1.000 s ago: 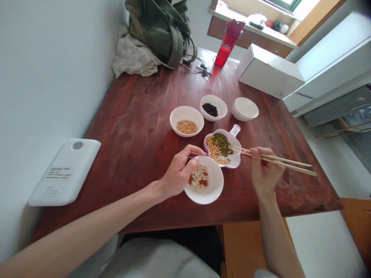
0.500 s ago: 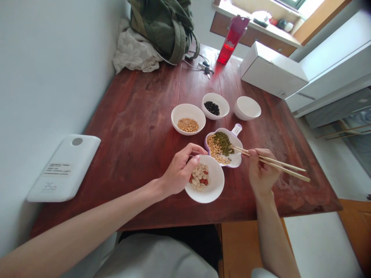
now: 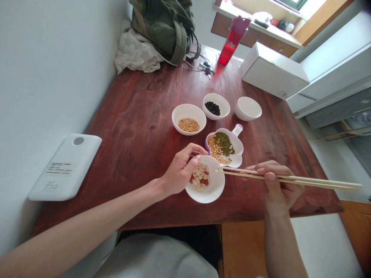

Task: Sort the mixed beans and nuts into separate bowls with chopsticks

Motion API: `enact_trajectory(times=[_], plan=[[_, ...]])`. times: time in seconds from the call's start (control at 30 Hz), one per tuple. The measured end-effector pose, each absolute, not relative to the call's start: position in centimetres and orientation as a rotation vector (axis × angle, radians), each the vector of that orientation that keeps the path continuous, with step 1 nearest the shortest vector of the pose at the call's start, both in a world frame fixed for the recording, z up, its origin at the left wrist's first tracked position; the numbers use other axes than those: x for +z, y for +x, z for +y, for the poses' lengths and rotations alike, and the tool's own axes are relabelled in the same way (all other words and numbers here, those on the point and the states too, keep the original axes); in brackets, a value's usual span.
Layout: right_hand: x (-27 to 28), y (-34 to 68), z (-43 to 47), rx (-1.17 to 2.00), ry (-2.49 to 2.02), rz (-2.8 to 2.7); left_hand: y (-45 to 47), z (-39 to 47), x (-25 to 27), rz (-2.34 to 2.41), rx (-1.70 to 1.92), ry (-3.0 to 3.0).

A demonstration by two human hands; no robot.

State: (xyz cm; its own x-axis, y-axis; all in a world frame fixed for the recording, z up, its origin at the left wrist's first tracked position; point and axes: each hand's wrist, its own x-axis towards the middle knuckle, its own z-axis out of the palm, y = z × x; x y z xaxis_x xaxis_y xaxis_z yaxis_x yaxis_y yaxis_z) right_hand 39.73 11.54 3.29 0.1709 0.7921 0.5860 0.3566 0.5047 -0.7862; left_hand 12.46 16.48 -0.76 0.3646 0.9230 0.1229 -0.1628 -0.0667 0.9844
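My left hand [image 3: 182, 170] grips the left rim of a white bowl [image 3: 214, 189] near the table's front edge. Pale flat seeds mixed with a few red pieces [image 3: 199, 177] lie inside that bowl. In my right hand [image 3: 276, 183] is a pair of chopsticks [image 3: 313, 180], their tips over the bowl's right side; whether they pinch anything is too small to tell. Just behind the bowl sits a purple-rimmed, scalloped dish [image 3: 237, 154] with a short handle. It holds yellow soybeans [image 3: 214, 148] and green mung beans [image 3: 224, 143].
Farther back stand a bowl of soybeans [image 3: 176, 119], a bowl of black beans [image 3: 224, 106] and another white bowl [image 3: 248, 109]. A white box [image 3: 272, 73], red bottle [image 3: 230, 46], keys [image 3: 207, 70] and green bag [image 3: 162, 31] line the far side. A white power bank [image 3: 65, 166] leans at left.
My right hand has moved the chopsticks from the scalloped dish towards me, so the tips are now over the bowl of pale seeds. My left hand has stayed on the bowl.
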Motion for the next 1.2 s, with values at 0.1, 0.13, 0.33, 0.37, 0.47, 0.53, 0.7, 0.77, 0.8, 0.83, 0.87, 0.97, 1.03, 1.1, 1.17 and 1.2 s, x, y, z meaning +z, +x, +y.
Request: enact_trajectory(times=[0.1,0.13,0.33,0.37,0.47,0.53,0.7,0.77,0.8,0.83,0.87,0.97,1.03,1.1,1.17,1.2], plan=[[3.4,40.7,12.0,0.338,-1.110,-1.392,12.4,16.5,-0.9,0.768,1.053,1.324],[3.3,41.3,12.4,0.259,-1.149,-1.387,12.4,16.5,-1.0,0.766,1.053,1.324],[2.0,44.2,13.5,0.061,-1.332,-1.687,12.4,16.6,-1.0,0.767,1.064,1.332],[1.9,44.3,13.5,0.055,-1.329,-1.727,12.4,16.6,-1.0,0.766,1.065,1.332],[1.8,44.2,13.5,0.042,-1.300,-1.793,12.4,16.5,-1.0,0.762,1.062,1.330],[1.8,44.1,13.7,0.060,-1.286,-1.809,12.4,16.5,-1.1,0.761,1.060,1.330],[1.8,44.1,14.3,0.113,-1.278,-1.818,12.4,16.5,-1.1,0.762,1.062,1.341],[1.9,44.0,14.5,0.122,-1.289,-1.809,12.4,16.6,-1.1,0.762,1.062,1.345],[2.0,43.9,14.5,0.120,-1.300,-1.801,12.4,16.6,-1.1,0.762,1.061,1.347],[2.0,43.8,14.6,0.115,-1.310,-1.791,12.4,16.6,-1.2,0.763,1.061,1.349],[2.0,43.8,14.7,0.111,-1.317,-1.777,12.4,16.6,-1.2,0.763,1.060,1.351],[1.8,43.9,14.9,0.103,-1.339,-1.732,12.3,16.6,-1.2,0.765,1.057,1.356],[1.7,44.0,15.0,0.100,-1.355,-1.694,12.3,16.6,-1.2,0.766,1.057,1.358],[2.0,43.7,14.7,0.077,-1.344,-1.628,12.3,16.6,-1.2,0.768,1.060,1.360],[2.7,42.9,14.0,0.086,-1.264,-1.523,12.3,16.5,-1.2,0.768,1.060,1.363],[3.2,42.4,13.6,0.119,-1.204,-1.477,12.3,16.5,-1.3,0.768,1.059,1.364]])
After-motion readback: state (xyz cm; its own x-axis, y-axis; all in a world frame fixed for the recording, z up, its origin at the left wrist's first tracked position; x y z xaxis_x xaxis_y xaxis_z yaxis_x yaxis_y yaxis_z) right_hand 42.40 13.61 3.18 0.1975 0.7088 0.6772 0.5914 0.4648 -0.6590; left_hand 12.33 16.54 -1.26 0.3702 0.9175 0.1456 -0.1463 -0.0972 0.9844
